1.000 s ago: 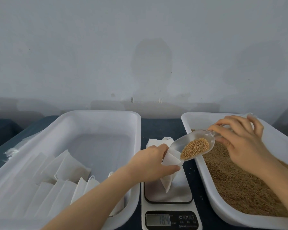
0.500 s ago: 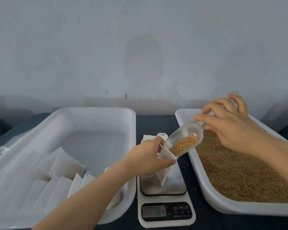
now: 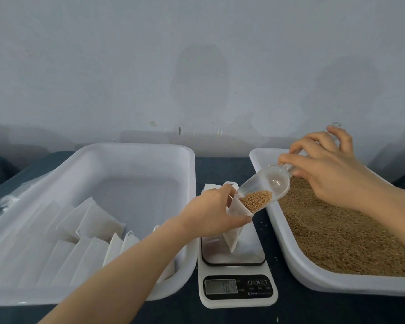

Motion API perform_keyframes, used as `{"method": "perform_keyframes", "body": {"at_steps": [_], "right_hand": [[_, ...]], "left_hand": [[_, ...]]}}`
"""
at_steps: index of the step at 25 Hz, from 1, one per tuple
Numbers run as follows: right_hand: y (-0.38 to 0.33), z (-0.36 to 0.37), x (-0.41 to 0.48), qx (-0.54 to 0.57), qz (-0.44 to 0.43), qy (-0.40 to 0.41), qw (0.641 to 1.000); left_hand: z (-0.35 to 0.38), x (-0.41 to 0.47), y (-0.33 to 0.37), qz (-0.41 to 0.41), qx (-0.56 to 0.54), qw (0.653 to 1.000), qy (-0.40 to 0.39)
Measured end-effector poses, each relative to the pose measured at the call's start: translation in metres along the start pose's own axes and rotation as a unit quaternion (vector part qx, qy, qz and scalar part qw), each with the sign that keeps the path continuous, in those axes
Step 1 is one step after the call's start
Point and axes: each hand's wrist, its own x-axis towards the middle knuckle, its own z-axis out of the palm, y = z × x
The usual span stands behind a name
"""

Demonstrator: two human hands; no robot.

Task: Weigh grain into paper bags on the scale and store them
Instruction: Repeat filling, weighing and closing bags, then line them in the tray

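My left hand [image 3: 211, 212] grips the mouth of a small white paper bag [image 3: 233, 237], whose lower tip touches the platform of the white digital scale [image 3: 237, 287]. My right hand [image 3: 325, 164] holds the handle of a clear plastic scoop [image 3: 264, 190], tilted down to the left. Brown grain [image 3: 255, 201] lies at the scoop's lip, right at the bag's opening. The scale's display shows digits that are too blurred to read.
A white tub [image 3: 297, 265] on the right is full of brown grain. A larger white tub [image 3: 136, 150] on the left holds several filled white paper bags [image 3: 80, 232]. Spare empty bags [image 3: 209, 185] lie behind the scale. A wall stands close behind the dark tabletop.
My right hand has raised the scoop's handle and tilted it steeper. The grain has slid down to the lip at the bag's mouth. My left hand still holds the bag.
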Motion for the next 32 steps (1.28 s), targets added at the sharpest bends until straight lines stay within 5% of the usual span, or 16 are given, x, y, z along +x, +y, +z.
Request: {"method": "perform_keyframes", "body": {"at_steps": [32], "right_hand": [[-0.003,0.006,-0.016,0.020,0.071,-0.024,0.997]], "left_hand": [[-0.001,0.000,-0.001,0.004,-0.027,1.000,-0.001]]}}
